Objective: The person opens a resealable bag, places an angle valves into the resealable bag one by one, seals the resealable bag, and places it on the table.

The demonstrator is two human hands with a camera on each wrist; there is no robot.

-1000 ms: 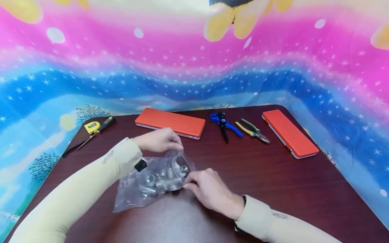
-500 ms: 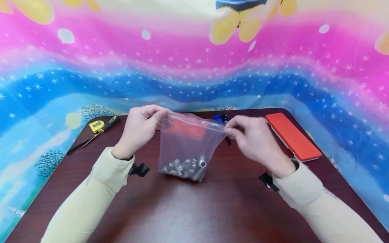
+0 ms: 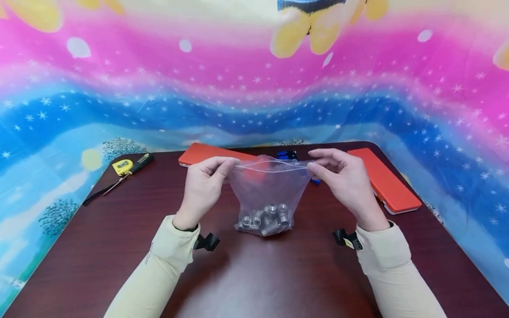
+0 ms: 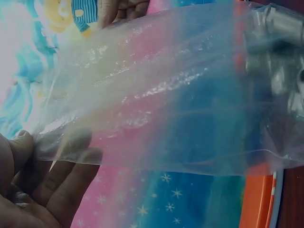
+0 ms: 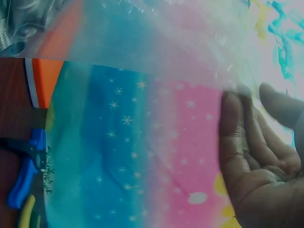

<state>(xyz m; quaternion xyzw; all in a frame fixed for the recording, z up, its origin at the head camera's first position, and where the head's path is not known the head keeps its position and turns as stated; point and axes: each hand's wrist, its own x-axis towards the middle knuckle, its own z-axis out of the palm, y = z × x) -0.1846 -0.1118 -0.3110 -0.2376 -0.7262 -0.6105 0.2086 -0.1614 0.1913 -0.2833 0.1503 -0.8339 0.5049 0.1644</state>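
- The left hand [image 3: 203,183] pinches the top left corner of a clear zip bag [image 3: 267,185] between thumb and fingertips, its grip narrow.
- The right hand [image 3: 343,181] pinches the top right corner the same way, so the bag's mouth is stretched taut between them.
- The bag hangs upright over the middle of the bench [image 3: 278,274]; metal sockets [image 3: 267,217] are heaped in its bottom, which rests on the bench.
- At 12 o'clock behind the bag lies an orange case [image 3: 207,154]; another orange case [image 3: 383,179] is at 2 o'clock.
- A yellow tape measure [image 3: 123,167] lies at 10 o'clock.
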